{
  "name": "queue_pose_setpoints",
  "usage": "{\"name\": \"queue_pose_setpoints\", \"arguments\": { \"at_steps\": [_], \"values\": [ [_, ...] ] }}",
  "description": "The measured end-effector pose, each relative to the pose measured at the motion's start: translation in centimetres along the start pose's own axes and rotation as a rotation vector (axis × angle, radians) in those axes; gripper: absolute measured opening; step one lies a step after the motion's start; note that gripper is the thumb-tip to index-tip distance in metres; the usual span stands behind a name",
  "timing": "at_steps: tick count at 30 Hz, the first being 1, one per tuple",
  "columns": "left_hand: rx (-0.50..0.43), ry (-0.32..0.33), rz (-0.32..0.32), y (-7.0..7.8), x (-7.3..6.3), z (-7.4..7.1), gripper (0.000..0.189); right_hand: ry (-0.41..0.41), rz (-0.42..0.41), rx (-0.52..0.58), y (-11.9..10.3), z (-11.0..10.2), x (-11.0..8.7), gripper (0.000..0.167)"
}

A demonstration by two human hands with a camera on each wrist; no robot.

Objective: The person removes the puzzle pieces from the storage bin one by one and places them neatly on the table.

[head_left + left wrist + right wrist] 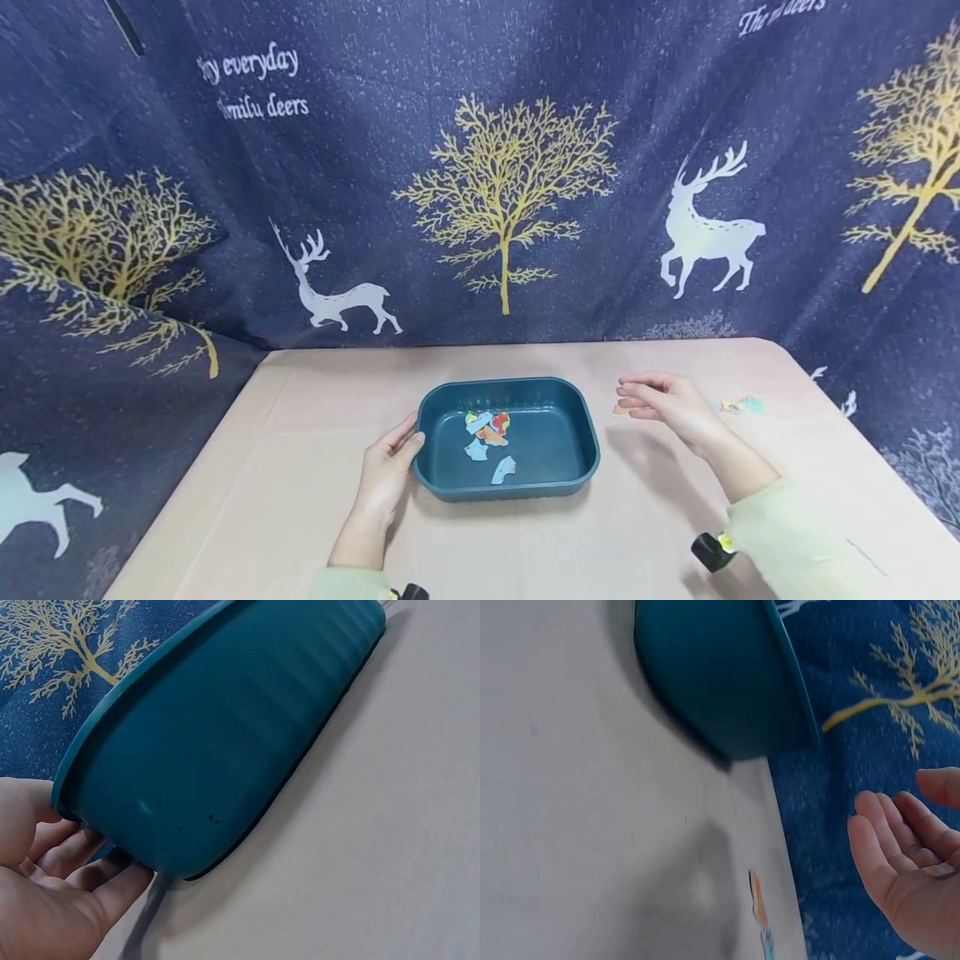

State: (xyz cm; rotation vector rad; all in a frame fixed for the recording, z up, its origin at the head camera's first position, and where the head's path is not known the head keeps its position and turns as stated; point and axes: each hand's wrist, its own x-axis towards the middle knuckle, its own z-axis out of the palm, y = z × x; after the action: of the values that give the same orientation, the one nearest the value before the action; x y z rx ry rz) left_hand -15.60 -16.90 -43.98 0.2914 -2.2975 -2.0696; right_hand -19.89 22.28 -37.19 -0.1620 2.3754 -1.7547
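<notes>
A dark teal rectangular plastic tray (540, 483) sits on the table, with several small flat colourful pieces (492, 433) on its floor that look like jigsaw pieces. At its left end my left hand (387, 471) grips the wall, thumb over the rim and fingers against the outside, as the left wrist view shows. My right hand (671, 408) hovers to the right of the tray, holding nothing, its fingers loosely extended. Partly hidden beneath those fingertips lies an orange piece (621, 409); the right wrist view shows an orange piece (758, 898) on the table too.
Farther right on the pale table (300, 467) lie more flat pieces (742, 405), yellow and light teal. A dark blue cloth (585, 208) printed with deer and golden trees hangs behind the table's back edge and along its sides.
</notes>
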Motion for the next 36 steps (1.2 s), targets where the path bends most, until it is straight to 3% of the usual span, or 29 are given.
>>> {"name": "queue_pose_setpoints", "arguments": {
  "at_steps": [16, 23, 36],
  "values": [
    [0.023, 0.002, -0.010, 0.2, 0.1, -0.1, 0.045, -0.132, -0.028, 0.068, -1.7, 5.6, 1.3, 0.048],
    [0.006, 0.016, -0.013, 0.3, 0.3, -0.1, 0.044, -0.188, -0.029, 0.016, -1.9, 8.0, 2.1, 0.046],
    [-0.015, 0.018, -0.026, 0.0, 0.2, -0.1, 0.044, -0.276, -0.106, -0.059, -0.6, 12.2, 3.8, 0.042]
  ]
}}
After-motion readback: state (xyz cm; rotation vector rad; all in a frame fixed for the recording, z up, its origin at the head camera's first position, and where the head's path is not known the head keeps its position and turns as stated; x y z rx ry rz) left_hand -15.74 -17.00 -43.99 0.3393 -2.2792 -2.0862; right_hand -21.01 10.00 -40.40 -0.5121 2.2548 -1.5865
